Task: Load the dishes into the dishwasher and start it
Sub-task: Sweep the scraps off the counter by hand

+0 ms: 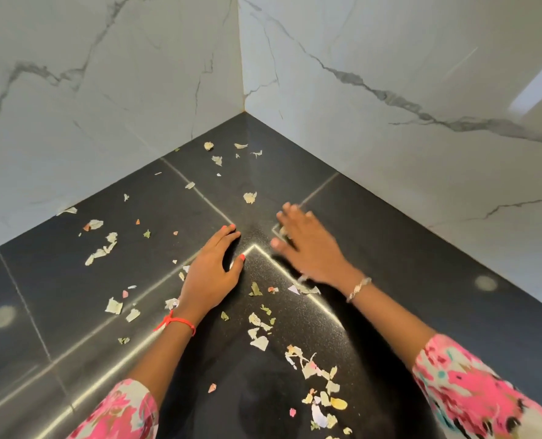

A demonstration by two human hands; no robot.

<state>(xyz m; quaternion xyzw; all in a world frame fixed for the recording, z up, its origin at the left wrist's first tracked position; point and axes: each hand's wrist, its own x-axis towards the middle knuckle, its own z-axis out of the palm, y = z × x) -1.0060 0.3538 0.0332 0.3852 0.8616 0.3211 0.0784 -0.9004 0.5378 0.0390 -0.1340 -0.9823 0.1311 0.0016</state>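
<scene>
Black speckled counter [390, 280], scattered vegetable peel scraps [314, 369], white marble-veined corner walls [390, 74]

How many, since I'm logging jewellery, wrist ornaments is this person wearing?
2. A red thread band is on the wrist of the left hand; a silver-coloured bracelet is on the wrist of the right hand. The floral sleeves may hide more.

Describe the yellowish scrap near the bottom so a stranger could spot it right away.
On the black speckled countertop, follow the trail of torn pale scraps down from the right hand toward the near edge. The pale yellow oval scrap lies in that last cluster; its neighbours are ragged and paler, it alone is smooth-edged and yellow.
</scene>
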